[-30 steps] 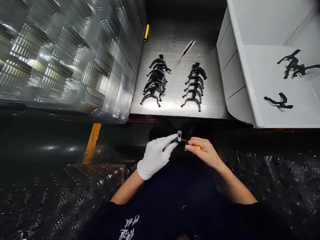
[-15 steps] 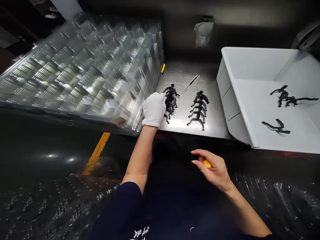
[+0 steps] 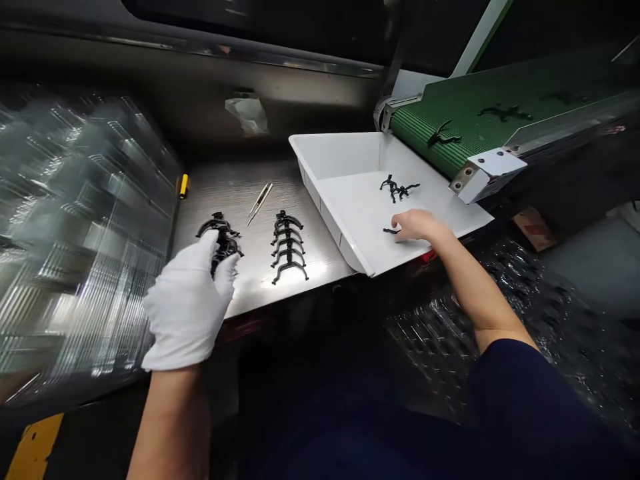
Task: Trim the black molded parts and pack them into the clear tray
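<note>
several black parts (image 3: 289, 247) beside steel tweezers (image 3: 259, 203), white tray (image 3: 350, 193)

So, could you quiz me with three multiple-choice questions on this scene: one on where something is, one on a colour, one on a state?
1. Where are the tweezers?
A. In the white tray
B. On the steel table
C. On the green belt

2. What colour is the glove on the left hand?
A. Black
B. Green
C. White

3. What state is the right hand in?
A. Bare
B. Gloved
C. Gripping the tweezers

Answers:
1. B: they lie between two groups of black parts.
2. C: the whole glove shows white.
3. A: skin shows, with no glove.
</note>
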Demonstrator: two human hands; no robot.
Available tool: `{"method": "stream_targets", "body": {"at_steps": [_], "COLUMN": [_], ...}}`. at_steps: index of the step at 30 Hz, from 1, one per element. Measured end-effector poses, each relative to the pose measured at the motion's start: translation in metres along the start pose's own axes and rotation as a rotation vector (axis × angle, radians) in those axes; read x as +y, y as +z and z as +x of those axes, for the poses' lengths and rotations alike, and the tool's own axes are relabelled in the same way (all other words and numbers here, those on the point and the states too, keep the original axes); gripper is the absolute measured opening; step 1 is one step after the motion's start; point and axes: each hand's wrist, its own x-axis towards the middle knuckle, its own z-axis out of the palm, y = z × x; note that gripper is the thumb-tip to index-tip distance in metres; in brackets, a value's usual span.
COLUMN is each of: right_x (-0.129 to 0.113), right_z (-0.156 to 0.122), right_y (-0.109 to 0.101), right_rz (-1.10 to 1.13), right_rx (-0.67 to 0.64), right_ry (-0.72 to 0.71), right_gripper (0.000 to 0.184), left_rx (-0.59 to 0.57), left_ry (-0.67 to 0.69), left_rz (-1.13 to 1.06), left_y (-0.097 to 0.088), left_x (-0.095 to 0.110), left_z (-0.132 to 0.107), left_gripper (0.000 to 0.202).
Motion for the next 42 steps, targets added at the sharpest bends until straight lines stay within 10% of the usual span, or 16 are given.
{"method": "stream_targets", "body": {"at_steps": [5,8,11,16,21,28,32,39,42], "right_x": [-0.032,-0.08,-0.141,-0.201,-0.206,-0.202,-0.21,-0.217,-0.215], "right_z": [-0.017,-0.057,-0.099,-0.127,-0.119,-0.119,-0.129,-0.138,-0.138], "right_y": [-0.009,-0.02,-0.013,0.027,0.052,0.089,0.099,0.091,0.092], "right_rz": [0.044,0.145,0.365,0.474,0.672,1.761,1.555,0.991,0.921], "right_rx": [0.143,0.249,0.247,0.286,0.029,-0.521,-0.261,0.033,0.18], "right_ry": [-0.121,-0.269,-0.74,-1.124,-1.078,-0.273,-0.062,-0.554,-0.459], "right_gripper": [0.038,0.015,0.018,0.02,0.014,0.04,0.028,0.023,0.026], "left_rx": [0.038,-0.223,-0.535,-0.424,-0.318,-0.14,-0.083,-0.016,-0.051], "left_ry": [0.122,0.094,-0.035,-0.291,-0.527,-0.582,-0.538,-0.215,-0.165], "left_rz": [-0.294,-0.689,-1.033,-1.172,-1.098,-0.994,-0.942,-0.786,-0.788], "left_y": [-0.001,-0.004,-0.001,0.011,0.008,0.015,0.024,0.024,0.025], "left_x": [0.003,0.023,0.048,0.053,0.033,0.024,0.025,0.029,0.028], "left_z": [-0.033,-0.058,-0.082,-0.11,-0.126,-0.144,-0.144,-0.144,-0.146], "left_gripper": [0.045,0.035,0.038,0.018,0.019,0.022,0.023,0.01,0.013]}}
